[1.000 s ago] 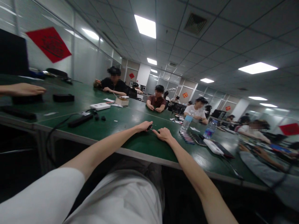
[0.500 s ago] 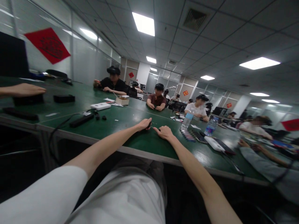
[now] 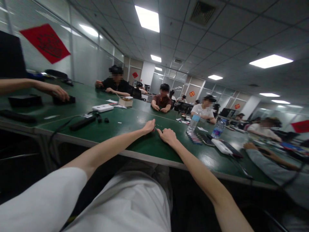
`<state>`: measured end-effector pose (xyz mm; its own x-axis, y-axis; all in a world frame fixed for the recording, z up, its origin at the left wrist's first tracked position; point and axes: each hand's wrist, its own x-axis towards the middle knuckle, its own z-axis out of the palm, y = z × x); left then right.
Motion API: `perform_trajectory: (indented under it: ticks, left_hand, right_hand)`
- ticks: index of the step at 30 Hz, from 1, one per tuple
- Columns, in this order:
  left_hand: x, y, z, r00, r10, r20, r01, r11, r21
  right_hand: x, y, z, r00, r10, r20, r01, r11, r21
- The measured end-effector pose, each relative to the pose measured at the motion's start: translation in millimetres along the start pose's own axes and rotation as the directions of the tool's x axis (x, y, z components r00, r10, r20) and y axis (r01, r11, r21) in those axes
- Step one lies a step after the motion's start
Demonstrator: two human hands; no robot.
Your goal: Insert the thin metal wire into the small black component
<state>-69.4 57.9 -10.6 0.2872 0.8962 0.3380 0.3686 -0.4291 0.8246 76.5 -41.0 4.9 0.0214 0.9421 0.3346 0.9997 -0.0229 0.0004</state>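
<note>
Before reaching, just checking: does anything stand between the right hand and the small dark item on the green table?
Nothing visible does: the right hand lies right beside the small dark item on the green table.

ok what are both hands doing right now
Left hand: half closed at a small dark item, can't tell if gripping it.
Right hand: open, fingers reaching toward it, nothing visibly held.

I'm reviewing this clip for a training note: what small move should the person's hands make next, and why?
Probably pinch the small dark item between the fingertips: the left hand and right hand rest either side of it on the green tabletop, nearly touching it.
</note>
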Motion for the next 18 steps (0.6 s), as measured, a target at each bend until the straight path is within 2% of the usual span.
perform_trajectory:
  ticks: [4,9,18]
  left_hand:
    - [1,-3,0.2,0.998,-0.005,-0.06,0.007,0.999,0.034]
    - [-1,-1,0.4,0.997,-0.002,-0.075,0.008,0.997,0.08]
    - [-2,9,-3.6,0.997,0.013,-0.075,-0.003,0.992,0.129]
  right_hand:
    - [3,-6,1,0.998,0.04,0.051,-0.044,0.996,0.074]
    - [6,-6,-1,0.99,0.068,0.123,-0.085,0.988,0.131]
    - [-5,-10,-3,0.99,0.091,0.105,-0.107,0.981,0.162]
